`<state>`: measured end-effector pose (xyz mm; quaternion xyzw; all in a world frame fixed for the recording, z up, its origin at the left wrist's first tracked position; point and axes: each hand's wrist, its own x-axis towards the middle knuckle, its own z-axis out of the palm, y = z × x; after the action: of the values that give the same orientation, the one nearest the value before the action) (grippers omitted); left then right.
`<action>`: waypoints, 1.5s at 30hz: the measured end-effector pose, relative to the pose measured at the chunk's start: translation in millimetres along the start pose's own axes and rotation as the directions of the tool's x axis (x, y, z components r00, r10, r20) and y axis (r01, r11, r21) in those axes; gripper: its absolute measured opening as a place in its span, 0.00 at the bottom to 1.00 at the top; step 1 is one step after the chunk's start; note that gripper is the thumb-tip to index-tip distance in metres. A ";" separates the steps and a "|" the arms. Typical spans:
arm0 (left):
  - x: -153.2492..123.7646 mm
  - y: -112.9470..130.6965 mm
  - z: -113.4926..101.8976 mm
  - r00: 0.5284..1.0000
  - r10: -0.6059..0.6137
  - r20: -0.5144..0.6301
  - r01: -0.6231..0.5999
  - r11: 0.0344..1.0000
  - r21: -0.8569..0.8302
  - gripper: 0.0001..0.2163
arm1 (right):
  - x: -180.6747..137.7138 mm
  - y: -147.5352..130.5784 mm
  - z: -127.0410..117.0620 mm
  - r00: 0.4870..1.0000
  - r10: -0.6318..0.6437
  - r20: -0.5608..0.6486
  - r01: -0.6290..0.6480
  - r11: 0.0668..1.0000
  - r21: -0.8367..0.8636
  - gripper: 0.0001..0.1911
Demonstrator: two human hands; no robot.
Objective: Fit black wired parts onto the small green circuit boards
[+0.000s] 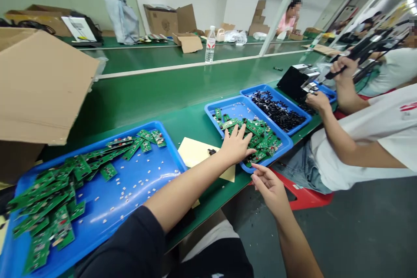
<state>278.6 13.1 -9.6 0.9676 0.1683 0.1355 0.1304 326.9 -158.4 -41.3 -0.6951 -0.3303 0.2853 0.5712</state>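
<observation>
My left hand (pixel 237 144) reaches with spread fingers over the green circuit boards (pixel 259 132) piled in a blue tray (pixel 215 105), palm down and touching the heap. Just outside that tray's near edge is my right hand (pixel 272 189), its fingers loosely bent and a gap showing between thumb and forefinger; I see nothing in it. Under my left forearm lies a sheet of yellowish paper (pixel 192 152) with a small black part (pixel 211 152) on it. A larger blue tray (pixel 130 221) to the left holds more circuit boards (pixel 68 186) and scattered small white bits.
Beyond the middle tray, another blue tray (pixel 301 127) holds many small black parts. A co-worker in a white shirt (pixel 355 147) sits at right, hands near a black device (pixel 295 82). A cardboard box (pixel 42 82) stands at left; a water bottle (pixel 210 45) stands behind.
</observation>
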 end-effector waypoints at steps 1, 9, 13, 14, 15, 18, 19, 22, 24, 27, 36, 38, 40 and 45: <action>3.4 1.0 4.6 1.000 -0.013 0.018 0.013 1.000 0.027 0.27 | 0.8 -0.4 0.2 1.000 -0.003 -0.009 0.003 1.000 0.007 0.21; 43.2 2.7 11.1 0.993 -0.082 0.091 0.082 0.997 0.009 0.32 | 0.3 8.4 -1.1 0.998 0.043 -0.046 -0.042 0.999 0.028 0.22; 53.8 -6.0 6.8 0.985 -0.087 0.146 0.089 0.996 -0.003 0.33 | 0.4 12.6 -3.3 0.997 0.058 -0.055 -0.058 0.998 0.001 0.23; 55.1 -7.5 6.1 0.983 -0.085 0.165 0.088 0.996 -0.007 0.34 | -0.7 13.6 -4.5 0.996 0.066 -0.059 -0.067 0.998 -0.010 0.23; 55.7 -8.5 5.6 0.980 -0.083 0.182 0.087 0.996 -0.013 0.34 | -2.1 14.7 -6.2 0.995 0.080 -0.066 -0.082 0.996 -0.023 0.24; 51.5 -9.5 3.8 0.981 -0.041 0.191 0.054 0.997 -0.064 0.36 | -6.1 17.8 -12.7 0.987 0.131 -0.095 -0.138 0.988 -0.066 0.28; 47.5 -9.4 2.0 0.985 -0.030 0.170 0.044 0.996 -0.075 0.35 | -6.8 18.4 -14.7 0.984 0.145 -0.099 -0.153 0.985 -0.080 0.29; 22.9 -9.0 -13.9 0.996 -0.054 0.071 0.057 0.997 -0.043 0.33 | -8.0 16.3 -16.8 0.978 0.158 -0.139 -0.176 0.976 -0.129 0.31; -6.7 -12.8 -35.5 0.991 -0.134 0.010 0.133 0.991 0.034 0.29 | -9.0 11.8 -13.8 0.976 0.160 -0.150 -0.182 0.972 -0.148 0.31; -68.2 -35.6 -77.5 0.918 -0.395 -0.012 0.393 0.909 0.138 0.19 | -9.7 4.9 -2.6 0.978 0.157 -0.135 -0.177 0.972 -0.152 0.30; -211.5 -153.6 -131.7 0.599 -0.788 -0.141 0.785 0.544 0.296 0.16 | -7.5 6.7 52.5 0.985 -0.007 0.174 0.021 0.997 -0.075 0.21; -218.7 -162.4 -129.2 0.607 -0.786 -0.121 0.777 0.554 0.300 0.15 | -8.4 7.1 61.9 0.974 -0.058 0.218 0.079 0.993 -0.086 0.20; -222.5 -166.3 -127.5 0.610 -0.783 -0.119 0.776 0.560 0.291 0.14 | -9.0 6.7 69.3 0.959 -0.099 0.267 0.126 0.988 -0.087 0.18; -234.8 -172.0 -129.0 0.623 -0.774 -0.111 0.778 0.599 0.189 0.11 | -7.0 -4.0 87.9 0.911 -0.181 0.370 0.222 0.972 -0.072 0.16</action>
<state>-23.7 111.4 7.7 0.8054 0.5864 0.0544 0.0675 254.1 -110.1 -53.4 -0.6241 -0.5151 0.3285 0.4870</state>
